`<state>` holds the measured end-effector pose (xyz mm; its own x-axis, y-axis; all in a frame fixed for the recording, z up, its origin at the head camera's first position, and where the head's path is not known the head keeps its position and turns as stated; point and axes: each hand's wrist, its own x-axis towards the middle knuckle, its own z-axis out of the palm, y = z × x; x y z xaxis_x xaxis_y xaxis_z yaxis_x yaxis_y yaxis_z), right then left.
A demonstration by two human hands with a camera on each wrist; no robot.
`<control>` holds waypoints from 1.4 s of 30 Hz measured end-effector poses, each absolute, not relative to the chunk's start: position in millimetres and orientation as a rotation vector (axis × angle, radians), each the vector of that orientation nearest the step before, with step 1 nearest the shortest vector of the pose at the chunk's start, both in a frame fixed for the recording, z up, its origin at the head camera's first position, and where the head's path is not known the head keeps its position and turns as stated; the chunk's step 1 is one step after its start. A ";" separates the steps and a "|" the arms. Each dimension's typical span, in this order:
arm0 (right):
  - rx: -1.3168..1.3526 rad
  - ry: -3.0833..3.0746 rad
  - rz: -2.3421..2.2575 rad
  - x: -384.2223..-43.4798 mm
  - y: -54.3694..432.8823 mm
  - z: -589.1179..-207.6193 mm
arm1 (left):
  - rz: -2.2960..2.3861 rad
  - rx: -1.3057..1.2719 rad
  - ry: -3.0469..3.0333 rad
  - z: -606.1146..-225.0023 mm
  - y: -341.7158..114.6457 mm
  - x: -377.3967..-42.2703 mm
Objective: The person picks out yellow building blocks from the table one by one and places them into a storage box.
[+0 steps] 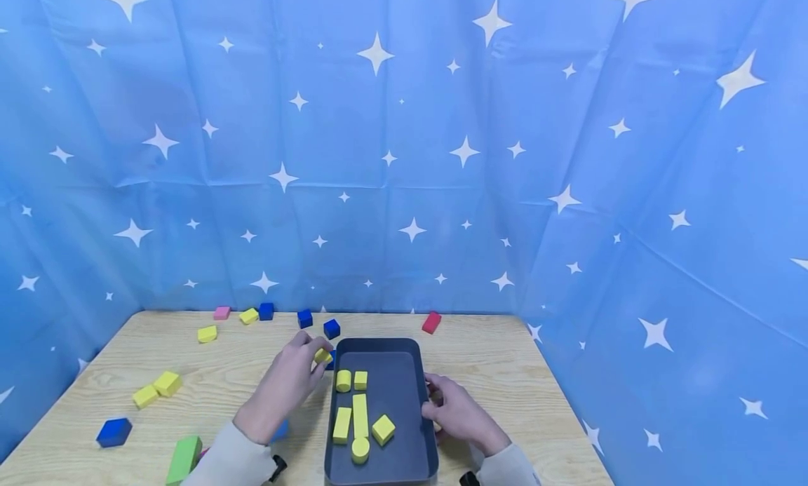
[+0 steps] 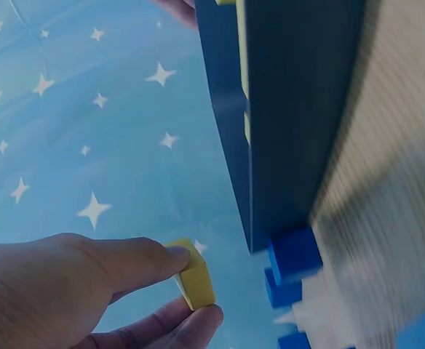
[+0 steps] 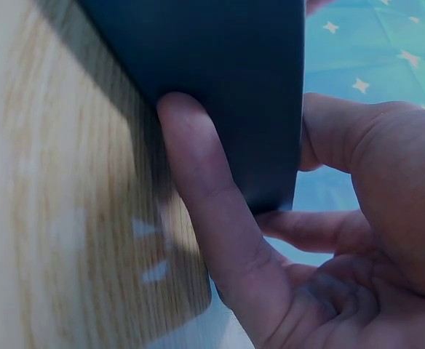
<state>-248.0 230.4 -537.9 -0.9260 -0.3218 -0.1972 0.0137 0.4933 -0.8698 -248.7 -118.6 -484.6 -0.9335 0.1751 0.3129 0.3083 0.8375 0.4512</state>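
Nearest the wearer, a green block lies beside the left sleeve. A dark tray occupies the middle of the surface, its long axis running away from the wearer; six yellow pieces rest inside, chiefly toward its left. The right hand holds the tray's right wall, thumb at the rim and a finger along the outside. The left hand has its grip clamped on a small yellow block, pinched between thumb and fingers. Key relation: this block is just outside the tray's left wall, near the far left corner, so the tray lies to the right of the left grip; the left wrist view shows block and tray apart. Of the two hands, the left is nearer that corner. Farther back stand dark blue blocks, with a red block to their right; a starred blue curtain closes the scene.
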 end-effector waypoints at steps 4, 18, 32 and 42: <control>-0.252 2.402 -1.413 -246.7 230.3 -537.5 | -0.784 -0.381 -2.770 -484.1 -107.5 -240.8; -0.245 2.428 -1.397 -247.2 230.8 -536.2 | -0.901 -0.642 -2.742 -491.7 -70.6 -224.6; -0.247 2.417 -1.403 -248.1 230.9 -537.3 | -0.856 -0.752 -2.788 -491.7 -42.6 -223.0; -0.251 2.411 -1.402 -247.3 230.4 -536.1 | -0.736 -0.758 -2.868 -496.3 -32.6 -225.7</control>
